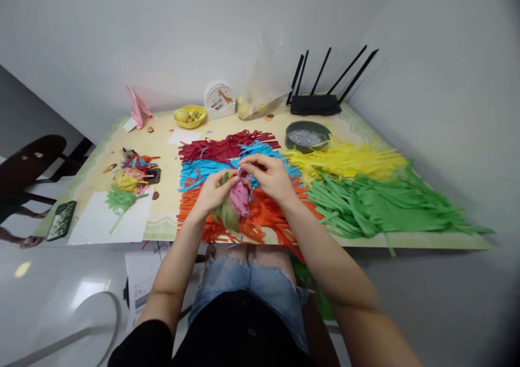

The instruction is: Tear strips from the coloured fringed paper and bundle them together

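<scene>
- Main subject: a slender bundle of pink and pale-green paper strips (240, 199), held upright above the near edge of a cream, patterned tabletop (168, 188), its loose ends hanging toward me.
- Left hand (215, 191): my thumb and forefinger pinch the bundle from the side, near its upper end. This grip should be firm enough to stop the strips sliding, yet soft enough to spare thin paper.
- Right hand (271, 178): my fingertips close together on the bundle's top. Whether they also grasp a fine strand is too small to tell.
- Technique: I do best to let the left hand anchor and the right hand work, drawing the top tight in small, even motions; a hard tug could tear the paper.
- Clearance: the loose ends hang over orange fringed paper (280, 210), with blue fringed paper (201, 173) just behind; lifting slightly should avoid catching stray strips.
- Surroundings: yellow fringed paper (353, 160) and green fringed paper (400, 201) lie to my right, so my right forearm is best kept raised. A multicoloured cluster of paper strips (125, 180) lies well apart to my left, partly on a white sheet (91, 223).
</scene>
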The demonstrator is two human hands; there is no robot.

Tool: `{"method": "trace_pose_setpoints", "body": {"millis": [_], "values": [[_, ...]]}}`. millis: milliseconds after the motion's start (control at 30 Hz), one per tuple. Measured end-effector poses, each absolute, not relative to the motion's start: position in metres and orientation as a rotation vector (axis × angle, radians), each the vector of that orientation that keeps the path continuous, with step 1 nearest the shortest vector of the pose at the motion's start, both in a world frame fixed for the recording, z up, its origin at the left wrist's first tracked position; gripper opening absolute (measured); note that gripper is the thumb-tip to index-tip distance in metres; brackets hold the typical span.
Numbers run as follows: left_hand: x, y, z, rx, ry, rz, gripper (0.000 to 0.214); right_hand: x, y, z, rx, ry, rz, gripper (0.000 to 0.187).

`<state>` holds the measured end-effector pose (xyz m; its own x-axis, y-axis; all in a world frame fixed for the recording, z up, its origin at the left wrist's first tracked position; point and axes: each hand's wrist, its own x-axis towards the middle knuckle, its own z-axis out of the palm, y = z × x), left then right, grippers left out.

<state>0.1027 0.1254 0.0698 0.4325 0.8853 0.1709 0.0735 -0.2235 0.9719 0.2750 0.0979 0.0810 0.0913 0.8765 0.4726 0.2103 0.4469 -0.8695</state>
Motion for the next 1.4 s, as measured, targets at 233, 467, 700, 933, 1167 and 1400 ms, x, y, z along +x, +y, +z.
{"method": "trace_pose_setpoints", "body": {"millis": [233,467,700,933,1167,1400], "values": [[0.086,0.135,0.065,1.367,0.963,1.09,0.042,0.342,0.088,0.091,-1.136,-1.158,0.4,0.027],[0.089,0.132,0.064,1.255,0.973,1.184,0.041,0.327,0.068,0.097,-1.238,-1.268,0.34,0.029],[0.11,0.109,0.072,1.43,1.031,1.227,0.033,0.253,0.058,0.088,-1.153,-1.452,0.778,0.031],[0.111,0.102,0.078,1.481,1.075,1.279,0.028,0.256,0.058,0.086,-1.123,-1.392,0.882,0.032],[0.109,0.1,0.078,1.655,1.102,1.316,0.023,0.255,0.058,0.085,-1.11,-1.382,0.921,0.032],[0.103,0.098,0.072,2.145,1.044,1.273,0.021,0.257,0.068,0.078,-1.045,-1.244,0.98,0.039]]}}
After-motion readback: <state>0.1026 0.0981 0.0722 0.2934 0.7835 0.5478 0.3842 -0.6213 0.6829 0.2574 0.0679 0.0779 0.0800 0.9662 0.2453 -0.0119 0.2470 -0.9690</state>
